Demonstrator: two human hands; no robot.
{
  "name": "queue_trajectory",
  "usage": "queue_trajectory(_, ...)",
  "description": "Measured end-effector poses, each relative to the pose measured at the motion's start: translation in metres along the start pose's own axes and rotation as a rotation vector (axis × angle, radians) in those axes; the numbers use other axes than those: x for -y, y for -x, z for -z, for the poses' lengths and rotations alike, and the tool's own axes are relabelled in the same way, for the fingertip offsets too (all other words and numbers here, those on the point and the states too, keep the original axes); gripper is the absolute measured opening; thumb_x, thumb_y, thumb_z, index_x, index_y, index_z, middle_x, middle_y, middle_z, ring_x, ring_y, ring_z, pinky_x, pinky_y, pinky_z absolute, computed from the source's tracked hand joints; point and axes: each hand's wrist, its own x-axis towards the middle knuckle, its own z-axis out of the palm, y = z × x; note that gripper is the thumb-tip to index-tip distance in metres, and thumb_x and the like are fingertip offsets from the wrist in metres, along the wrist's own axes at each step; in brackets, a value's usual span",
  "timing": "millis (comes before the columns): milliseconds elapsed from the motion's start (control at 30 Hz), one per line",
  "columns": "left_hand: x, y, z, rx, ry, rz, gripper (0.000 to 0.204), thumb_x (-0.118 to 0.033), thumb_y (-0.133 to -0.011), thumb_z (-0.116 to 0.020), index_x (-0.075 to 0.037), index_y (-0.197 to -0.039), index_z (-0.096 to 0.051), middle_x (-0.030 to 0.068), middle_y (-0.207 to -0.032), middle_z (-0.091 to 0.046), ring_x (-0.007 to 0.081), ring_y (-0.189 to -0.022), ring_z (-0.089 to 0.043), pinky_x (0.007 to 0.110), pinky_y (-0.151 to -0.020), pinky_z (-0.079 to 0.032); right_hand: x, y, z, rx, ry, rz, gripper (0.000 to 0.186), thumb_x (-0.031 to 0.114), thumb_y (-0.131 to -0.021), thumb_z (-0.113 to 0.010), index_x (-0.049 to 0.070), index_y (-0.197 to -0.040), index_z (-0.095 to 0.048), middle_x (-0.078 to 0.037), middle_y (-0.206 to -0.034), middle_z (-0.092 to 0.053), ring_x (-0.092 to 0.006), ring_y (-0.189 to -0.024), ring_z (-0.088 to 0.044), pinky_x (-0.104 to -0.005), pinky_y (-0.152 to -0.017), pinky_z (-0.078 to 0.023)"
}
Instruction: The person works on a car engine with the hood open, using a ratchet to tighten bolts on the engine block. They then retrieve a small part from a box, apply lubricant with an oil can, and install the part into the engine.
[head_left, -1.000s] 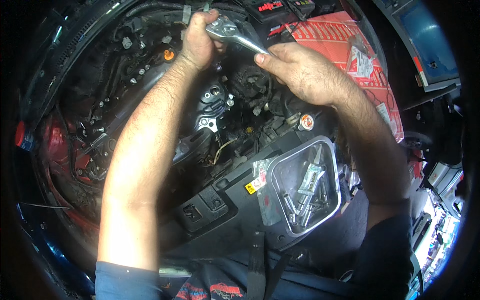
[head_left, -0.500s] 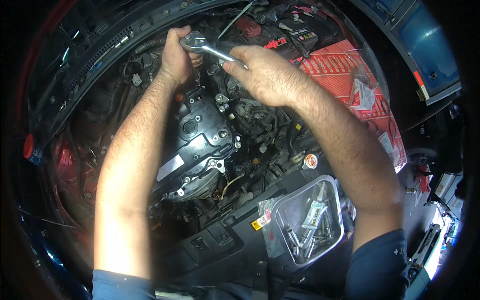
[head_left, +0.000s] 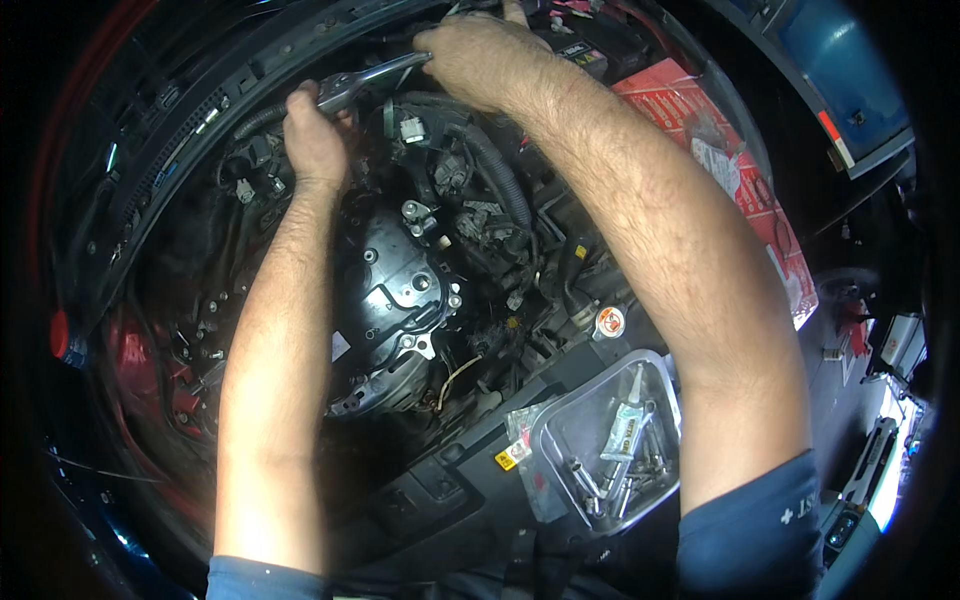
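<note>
At the far side of the open engine bay, my left hand [head_left: 318,145] is closed around the head of a shiny ratchet wrench [head_left: 385,71]. The tool's handle slants up to the right into my right hand [head_left: 482,62], which is closed at its end; a finger sticks up near the top edge, and the other fingers are mostly hidden. Whatever the ratchet sits on is hidden below my left hand. Nearer me lies the black engine cover [head_left: 392,262], with bolts along its edge.
A clear plastic tray [head_left: 546,440] at the front right holds sockets and a tube [head_left: 627,425]. Beside it is a round cap with an orange label [head_left: 609,322]. Red printed cardboard [head_left: 672,112] lies along the right. Hoses [head_left: 497,178] and connectors [head_left: 412,130] fill the bay.
My right hand has swung the ratchet handle away from me, toward the far edge. My left hand and the tool's head appear further left and slightly lower as the view shifts.
</note>
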Motion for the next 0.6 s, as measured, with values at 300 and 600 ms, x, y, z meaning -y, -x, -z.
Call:
queue_trajectory(300, 0.006, 0.0, 0.019, 0.221, 0.346, 0.17, 0.034, -0.042, -0.088, -0.043, -0.013, -0.072, -0.051, -0.0018, -0.058, -0.047, 0.0131, -0.05, -0.043, 0.028, -0.048, -0.033, 0.02, 0.032, 0.024, 0.272, -0.309, 0.082, 0.044, 0.035, -0.101, -0.045, -0.003, -0.097, -0.066, -0.018, -0.08, -0.067, -0.0278, -0.081, -0.069, -0.0426, -0.077, -0.055)
queue_trajectory(600, 0.003, -0.001, 0.017, 0.206, 0.3, 0.262, 0.042, -0.048, -0.089, -0.038, -0.014, -0.066, -0.047, -0.0013, -0.051, -0.039, 0.0139, -0.046, -0.035, 0.029, -0.046, -0.028, 0.044, 0.043, 0.02, 0.311, -0.359, -0.158, 0.045, 0.035, -0.101, -0.045, -0.005, -0.096, -0.065, -0.019, -0.081, -0.067, -0.0301, -0.083, -0.069, -0.0428, -0.078, -0.055)
